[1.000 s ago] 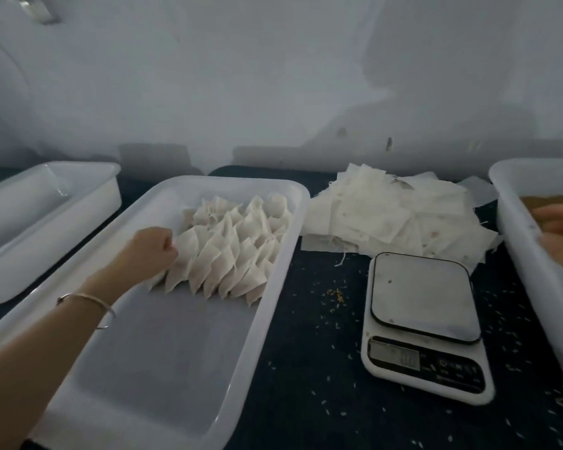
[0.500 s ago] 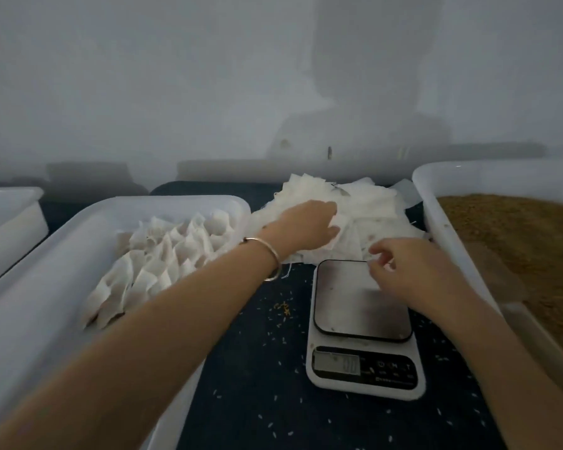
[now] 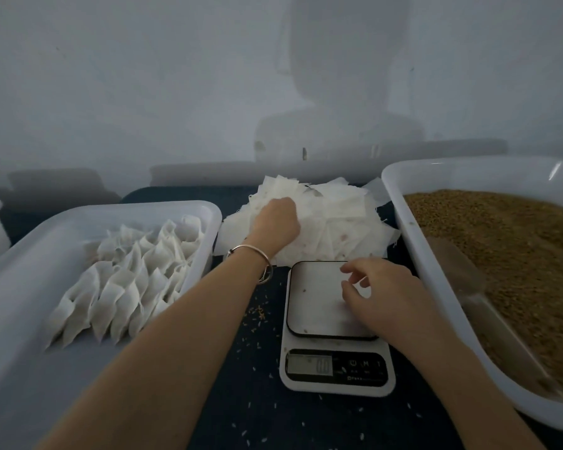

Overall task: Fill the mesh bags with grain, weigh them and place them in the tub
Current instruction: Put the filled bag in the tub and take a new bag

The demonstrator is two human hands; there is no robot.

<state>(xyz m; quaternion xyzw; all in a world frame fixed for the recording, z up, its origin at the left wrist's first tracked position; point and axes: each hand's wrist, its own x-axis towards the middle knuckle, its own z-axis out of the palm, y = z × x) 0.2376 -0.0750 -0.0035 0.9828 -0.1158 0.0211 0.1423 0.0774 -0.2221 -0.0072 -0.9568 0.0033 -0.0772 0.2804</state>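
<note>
Our left hand point(image 3: 275, 222) grips the floppy, featherlight empty mesh bags point(image 3: 332, 219); right hand point(image 3: 376, 292) hovers loosely curled, empty. We'd pinch one corner.

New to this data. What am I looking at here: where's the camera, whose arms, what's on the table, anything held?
There is no robot. A person wears the single camera on the head, so it looks forward and down along both arms.

The left hand, with a bracelet at the wrist, lies on the pile of empty mesh bags at the back, fingers curled into it. Whether it has one bag pinched is not visible. The right hand hovers over the scale with loosely curled fingers and seems to hold nothing.

On the dark surface: at left a white tub with rows of filled bags; at right a white tub of grain with a scoop lying in it. Loose grains are scattered around the scale.
</note>
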